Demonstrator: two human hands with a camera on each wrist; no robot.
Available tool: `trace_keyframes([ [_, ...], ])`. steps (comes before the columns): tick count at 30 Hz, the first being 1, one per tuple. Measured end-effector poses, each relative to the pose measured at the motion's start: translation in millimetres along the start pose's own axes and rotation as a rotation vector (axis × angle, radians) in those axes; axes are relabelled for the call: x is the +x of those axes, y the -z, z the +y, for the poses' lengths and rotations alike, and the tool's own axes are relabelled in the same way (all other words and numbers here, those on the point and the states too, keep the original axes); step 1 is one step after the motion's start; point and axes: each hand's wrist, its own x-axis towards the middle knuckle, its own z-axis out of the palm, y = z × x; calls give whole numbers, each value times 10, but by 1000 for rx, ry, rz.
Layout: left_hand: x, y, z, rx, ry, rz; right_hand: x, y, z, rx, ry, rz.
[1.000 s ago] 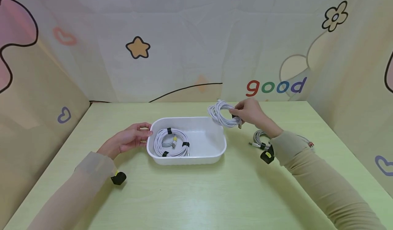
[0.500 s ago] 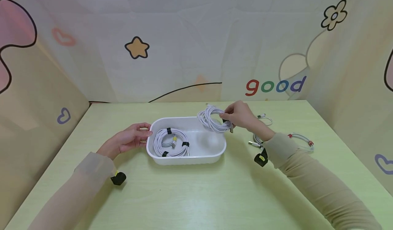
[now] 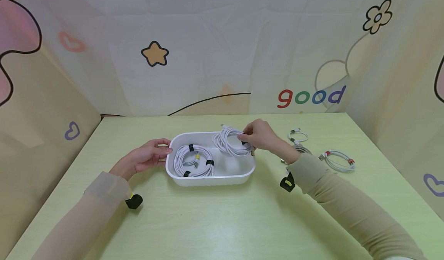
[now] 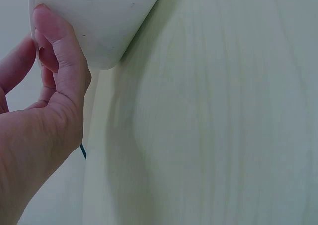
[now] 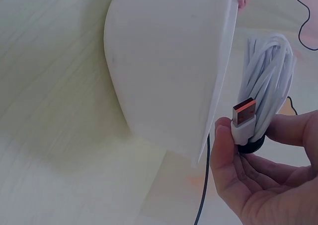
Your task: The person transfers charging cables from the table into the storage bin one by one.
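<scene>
My left hand (image 3: pixel 147 156) grips the left end of a white plastic box (image 3: pixel 215 181), its thumb at the rim. In the left wrist view the fingertips touch the box's outer wall (image 4: pixel 104 26). My right hand (image 3: pixel 261 135) pinches a coiled white USB cable (image 3: pixel 231 151) by its black tie, above the box's right half. The right wrist view shows the cable's USB plug (image 5: pixel 244 114), orange inside, beside the fingers. Lying in the left half of the box is another coiled white cable (image 3: pixel 178 163) with black ties, and a smaller coil with a yellow band (image 3: pixel 197 156) sits within its ring.
Right of the box, several cables lie on the table (image 3: pixel 208 221): a small white one (image 3: pixel 305 138) at the back, a grey coil (image 3: pixel 302 149) partly behind the right forearm, and a white coil with red ties (image 3: pixel 341 169). A printed curtain (image 3: pixel 208 52) stands behind.
My right hand has moved left and down, bringing the coiled cable from beyond the box's right back corner to over its right half. The left hand and box have stayed in place.
</scene>
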Motion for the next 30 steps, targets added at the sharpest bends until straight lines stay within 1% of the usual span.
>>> trace_keyframes([
  [11,6,4,-6,-3,3,-3,4,-133,-74,-58,48,2],
  [18,17,22,-22,-7,-3,-16,-14,-195,-97,-111,107,21],
  [23,16,25,-26,-14,-9,-24,-22,-231,-105,-114,146,27],
  [27,14,24,-26,-18,-10,-28,-24,-249,-109,-123,134,28],
  [30,13,19,-24,-20,-9,-32,-32,-257,-118,-132,108,31],
])
